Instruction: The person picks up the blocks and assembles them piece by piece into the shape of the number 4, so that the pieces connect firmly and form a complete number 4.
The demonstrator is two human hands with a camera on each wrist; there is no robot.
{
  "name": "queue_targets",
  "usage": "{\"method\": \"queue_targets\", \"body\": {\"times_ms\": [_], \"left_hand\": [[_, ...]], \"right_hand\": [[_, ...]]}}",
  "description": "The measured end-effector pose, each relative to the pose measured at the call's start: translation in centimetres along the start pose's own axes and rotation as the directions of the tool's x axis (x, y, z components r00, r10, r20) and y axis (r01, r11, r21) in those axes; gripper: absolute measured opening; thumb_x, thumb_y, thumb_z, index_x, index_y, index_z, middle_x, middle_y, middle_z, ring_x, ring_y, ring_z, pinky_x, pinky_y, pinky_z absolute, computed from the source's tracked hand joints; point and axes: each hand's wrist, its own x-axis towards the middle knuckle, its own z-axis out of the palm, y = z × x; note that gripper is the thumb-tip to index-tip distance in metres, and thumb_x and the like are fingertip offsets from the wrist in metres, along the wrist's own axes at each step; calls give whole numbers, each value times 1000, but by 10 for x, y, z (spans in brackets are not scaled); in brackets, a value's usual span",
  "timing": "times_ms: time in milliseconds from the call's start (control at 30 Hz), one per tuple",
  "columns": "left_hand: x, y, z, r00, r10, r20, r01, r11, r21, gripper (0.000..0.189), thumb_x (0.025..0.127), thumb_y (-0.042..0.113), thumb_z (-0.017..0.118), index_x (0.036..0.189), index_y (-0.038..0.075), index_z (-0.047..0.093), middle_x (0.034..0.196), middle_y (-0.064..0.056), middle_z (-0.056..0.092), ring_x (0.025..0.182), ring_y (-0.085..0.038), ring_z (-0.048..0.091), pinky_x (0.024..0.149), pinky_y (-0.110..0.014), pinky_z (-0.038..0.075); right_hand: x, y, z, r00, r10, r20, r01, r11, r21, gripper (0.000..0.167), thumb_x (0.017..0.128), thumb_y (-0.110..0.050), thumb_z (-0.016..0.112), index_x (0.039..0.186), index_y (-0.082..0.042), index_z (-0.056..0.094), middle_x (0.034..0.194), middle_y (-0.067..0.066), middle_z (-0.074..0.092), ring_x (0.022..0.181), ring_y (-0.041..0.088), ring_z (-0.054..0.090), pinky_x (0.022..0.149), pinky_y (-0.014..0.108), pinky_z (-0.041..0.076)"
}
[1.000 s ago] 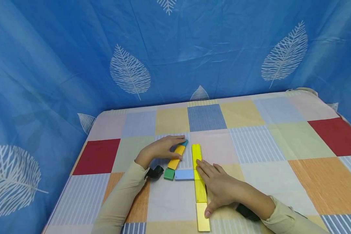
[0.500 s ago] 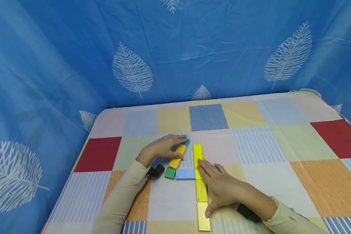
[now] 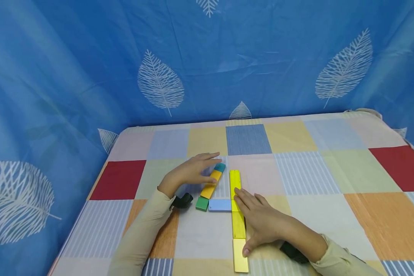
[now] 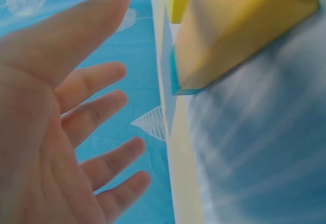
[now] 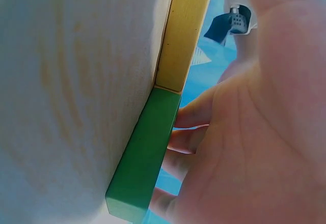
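My left hand (image 3: pixel 190 171) hovers beside a slanted orange block (image 3: pixel 209 190) with a teal block (image 3: pixel 220 167) at its far end. Its fingers are spread and apart from the blocks; the left wrist view shows an empty palm (image 4: pixel 41 127). A small green block (image 3: pixel 202 204) meets the orange one's near end, with a light blue block (image 3: pixel 220 205) beside it reaching a column of yellow blocks (image 3: pixel 238 226). My right hand (image 3: pixel 263 222) lies along that column, straight fingertips on it and thumb at the pale yellow block (image 3: pixel 240 262). Its palm (image 5: pixel 254 137) faces yellow and green block sides (image 5: pixel 145 152).
A patchwork cloth (image 3: pixel 303 214) covers the table. Behind it hangs a blue curtain (image 3: pixel 262 69) with white leaf prints. Dark camera mounts sit at both wrists, the left one (image 3: pixel 182 201) close to the green block.
My left hand has lifted off the orange and teal blocks, its fingers spreading and baring the teal one. The blocks and my right hand keep their places; the head view shifts slightly.
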Motion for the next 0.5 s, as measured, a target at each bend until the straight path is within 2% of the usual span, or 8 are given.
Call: {"method": "queue_targets", "body": {"times_ms": [267,500], "left_hand": [[-33,3,0,999,-46,-16,47,999,28,74,79,46,65,142,21,34,150,2,26,138,-26,22,109,-48,23],[-54,7,8,998,-66,-18,66,998,16,74,78,48,65,141,22,36,149,3,28,138,-26,24,109,-48,24]], "right_hand": [[1,-2,2,1000,-2,-5,2,1000,-22,135,48,-80,59,144,2,14,153,18,2,141,32,4,107,58,12],[2,-2,0,1000,-8,-11,7,1000,-29,134,49,-79,60,144,3,15,152,19,3,140,34,5,107,59,12]]}}
